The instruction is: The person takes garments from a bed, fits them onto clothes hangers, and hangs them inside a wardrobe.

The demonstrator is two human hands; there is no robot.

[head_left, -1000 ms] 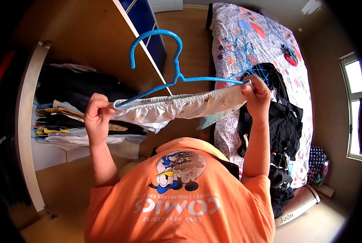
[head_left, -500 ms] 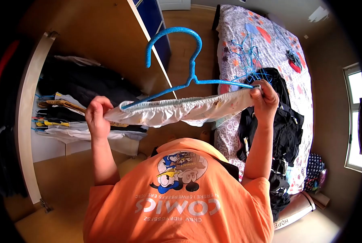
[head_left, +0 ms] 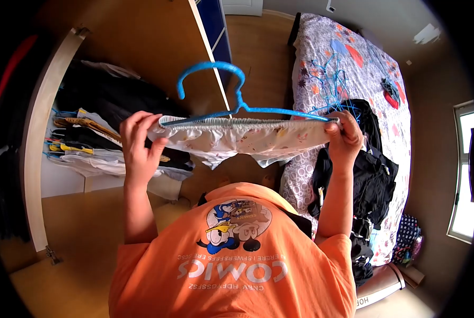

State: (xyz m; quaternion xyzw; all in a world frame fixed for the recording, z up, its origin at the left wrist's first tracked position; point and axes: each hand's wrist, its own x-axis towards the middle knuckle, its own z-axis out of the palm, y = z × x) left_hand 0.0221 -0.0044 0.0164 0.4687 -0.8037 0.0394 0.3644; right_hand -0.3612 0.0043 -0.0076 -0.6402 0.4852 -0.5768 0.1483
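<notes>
the blue hanger (head_left: 240, 107) is held level in front of the orange shirt (head_left: 237, 249), its hook (head_left: 210, 65) up and curving to the left. on the hanger's lower arms is a pale printed garment (head_left: 253, 139) with a gathered elastic waistband (head_left: 242, 125), stretched wide along them, its cloth hanging below.

at the hanger's left end, the left hand (head_left: 143, 144) has its grip partly open: the thumb is spread from the fingers, whose tips touch the end of the waistband. at the hanger's right end, the right hand (head_left: 345, 138) has its grip closed, thumb against fingers, pinching the other end of the waistband near the hanger's tip.

left of the hanger and beyond the left hand, an open wardrobe (head_left: 59, 180) has dark, yellow and white clothes (head_left: 88, 159) inside. right of the hanger is a bed (head_left: 311, 47) with a patterned cover, carrying a tangle of blue hangers (head_left: 335, 82) and, nearer the right forearm, a heap of black clothes (head_left: 372, 177).
</notes>
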